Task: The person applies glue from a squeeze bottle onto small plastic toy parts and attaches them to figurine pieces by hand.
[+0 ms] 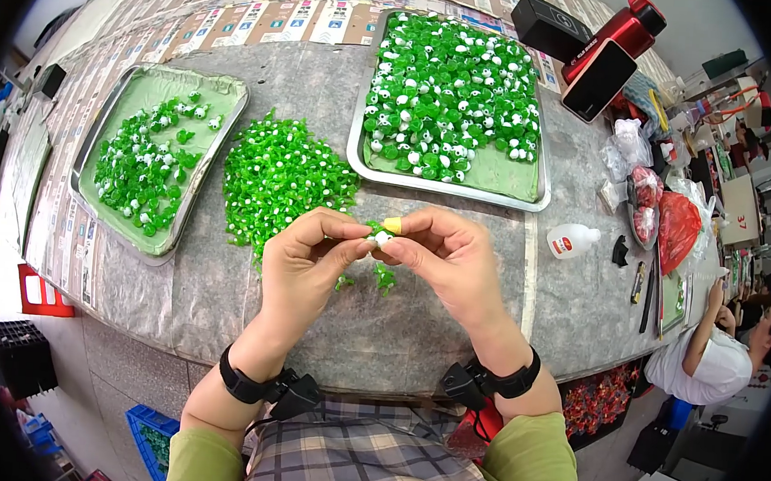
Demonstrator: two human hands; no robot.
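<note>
Bearing green pieces [287, 180], the grey-covered worktable [588, 281] stands above grey floor [118, 360].

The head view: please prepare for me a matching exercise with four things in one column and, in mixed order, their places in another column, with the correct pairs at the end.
Things
1. small green-and-white piece
2. pile of green pieces
3. white bottle
4. red flask

Places
A. between the left tray and the right tray
B. directly behind the phone
C. between the fingertips of the left hand and right hand
D. just beyond the right tray's near right corner

Pairs: 1-C, 2-A, 3-D, 4-B
</note>
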